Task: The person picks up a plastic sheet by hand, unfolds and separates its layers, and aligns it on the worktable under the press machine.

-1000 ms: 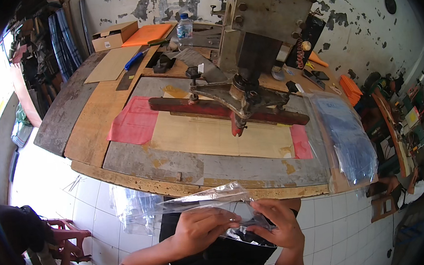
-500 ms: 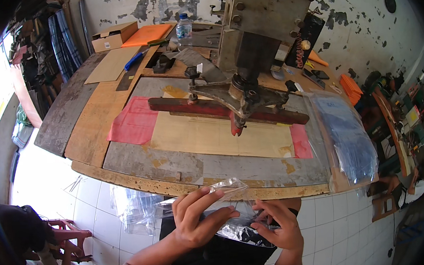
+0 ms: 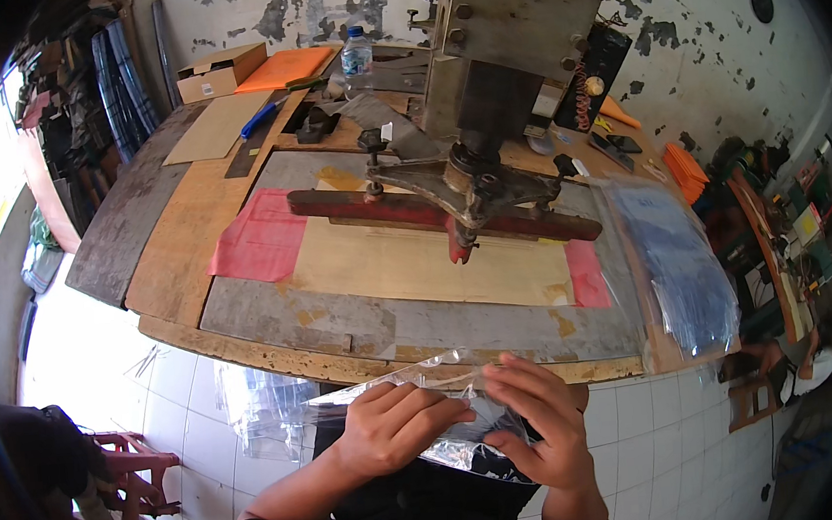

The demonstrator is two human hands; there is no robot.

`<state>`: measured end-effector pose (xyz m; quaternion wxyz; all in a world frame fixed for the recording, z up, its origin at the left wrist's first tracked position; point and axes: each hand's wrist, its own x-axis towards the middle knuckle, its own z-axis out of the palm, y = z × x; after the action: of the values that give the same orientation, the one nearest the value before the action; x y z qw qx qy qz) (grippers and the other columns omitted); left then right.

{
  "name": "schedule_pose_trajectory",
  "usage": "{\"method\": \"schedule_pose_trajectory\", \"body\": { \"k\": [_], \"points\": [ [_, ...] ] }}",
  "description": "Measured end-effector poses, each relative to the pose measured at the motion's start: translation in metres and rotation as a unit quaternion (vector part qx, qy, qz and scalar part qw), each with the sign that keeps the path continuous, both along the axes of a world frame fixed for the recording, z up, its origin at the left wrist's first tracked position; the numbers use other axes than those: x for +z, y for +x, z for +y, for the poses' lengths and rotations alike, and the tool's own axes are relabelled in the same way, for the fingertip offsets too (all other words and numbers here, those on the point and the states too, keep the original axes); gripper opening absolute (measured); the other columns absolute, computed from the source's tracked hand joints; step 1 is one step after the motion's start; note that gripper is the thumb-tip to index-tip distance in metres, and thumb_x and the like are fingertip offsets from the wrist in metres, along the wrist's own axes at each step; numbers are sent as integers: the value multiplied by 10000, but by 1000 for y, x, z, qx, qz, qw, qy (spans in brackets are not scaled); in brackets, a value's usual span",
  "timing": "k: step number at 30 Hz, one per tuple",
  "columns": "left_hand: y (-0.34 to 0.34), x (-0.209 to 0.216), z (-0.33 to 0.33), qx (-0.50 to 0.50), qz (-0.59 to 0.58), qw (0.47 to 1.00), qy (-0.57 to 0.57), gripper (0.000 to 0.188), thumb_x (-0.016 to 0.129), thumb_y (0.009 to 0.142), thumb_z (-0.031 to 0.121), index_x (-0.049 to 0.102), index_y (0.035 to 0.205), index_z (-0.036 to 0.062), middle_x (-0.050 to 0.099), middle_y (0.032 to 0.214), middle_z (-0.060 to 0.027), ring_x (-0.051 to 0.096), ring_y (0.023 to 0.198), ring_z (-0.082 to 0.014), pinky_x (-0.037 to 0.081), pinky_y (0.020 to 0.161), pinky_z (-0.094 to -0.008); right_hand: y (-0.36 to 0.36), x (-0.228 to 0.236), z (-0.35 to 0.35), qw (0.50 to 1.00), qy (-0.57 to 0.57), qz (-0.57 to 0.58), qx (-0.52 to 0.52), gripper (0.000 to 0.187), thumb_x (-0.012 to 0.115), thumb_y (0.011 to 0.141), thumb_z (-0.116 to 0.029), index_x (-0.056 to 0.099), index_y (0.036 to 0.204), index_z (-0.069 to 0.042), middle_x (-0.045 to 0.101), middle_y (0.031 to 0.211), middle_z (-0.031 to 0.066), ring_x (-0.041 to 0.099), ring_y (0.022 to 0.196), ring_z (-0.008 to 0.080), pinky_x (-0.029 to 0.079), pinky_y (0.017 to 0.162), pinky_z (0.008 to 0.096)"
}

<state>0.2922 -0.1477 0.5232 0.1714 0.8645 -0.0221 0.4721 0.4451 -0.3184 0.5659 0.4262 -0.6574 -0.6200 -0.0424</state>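
In front of me, over my lap, is a clear, shiny plastic sheet [image 3: 451,450], creased and partly hidden under my hands. My left hand [image 3: 395,430] is closed on it, its fingers curled and pressed together near the sheet's middle. My right hand [image 3: 543,426] rests at the sheet's right side, fingers reaching over it and the thumb held apart from them. Just beyond lies the wooden front edge of a worktable. Above the table hangs a press head [image 3: 464,193] with a red bar [image 3: 383,207], over a cream sheet [image 3: 417,270] laid on pink material [image 3: 256,238].
A stack of bluish clear plastic [image 3: 674,249] lies at the table's right. More plastic sheets [image 3: 262,409] hang at the front left. Farther back are a water bottle [image 3: 357,57], a cardboard box [image 3: 219,75] and a blue-handled cutter [image 3: 258,121]. A person [image 3: 46,465] is at the left.
My left fingers have curled from spread to closed on the plastic. The right hand has risen, its fingers now stretched higher over the sheet. The upper fold of plastic lies lower.
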Motion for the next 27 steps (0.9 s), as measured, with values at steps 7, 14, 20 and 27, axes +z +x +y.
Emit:
{"method": "schedule_pose_trajectory", "body": {
  "k": [7,14,20,27],
  "points": [
    [6,6,0,-34,8,999,-15,337,851,798,123,688,1093,104,700,932,9,660,675,-130,475,563,-285,4,3,10,999,-5,26,25,413,883,762,-63,752,1154,-51,735,1125,82,707,1086,267,517,906,395],
    [9,7,1,-76,36,991,-104,331,858,825,66,640,1073,70,718,867,-57,721,693,-219,541,571,-323,1,10,15,998,-14,64,19,284,864,779,-12,742,1031,-60,739,1005,61,695,945,257,504,839,381],
    [-1,18,11,-35,133,978,-154,255,858,849,190,673,986,81,712,873,-37,722,731,-245,561,629,-350,6,9,14,996,3,84,-8,218,866,814,-42,759,1004,-58,747,915,63,701,871,255,507,806,381],
    [-2,16,15,-32,137,988,-70,229,825,880,214,636,867,85,685,827,-30,696,717,-226,550,622,-361,8,13,17,997,3,64,-33,143,853,862,-64,757,958,-23,746,903,95,705,874,265,537,799,354]
  ]
}}
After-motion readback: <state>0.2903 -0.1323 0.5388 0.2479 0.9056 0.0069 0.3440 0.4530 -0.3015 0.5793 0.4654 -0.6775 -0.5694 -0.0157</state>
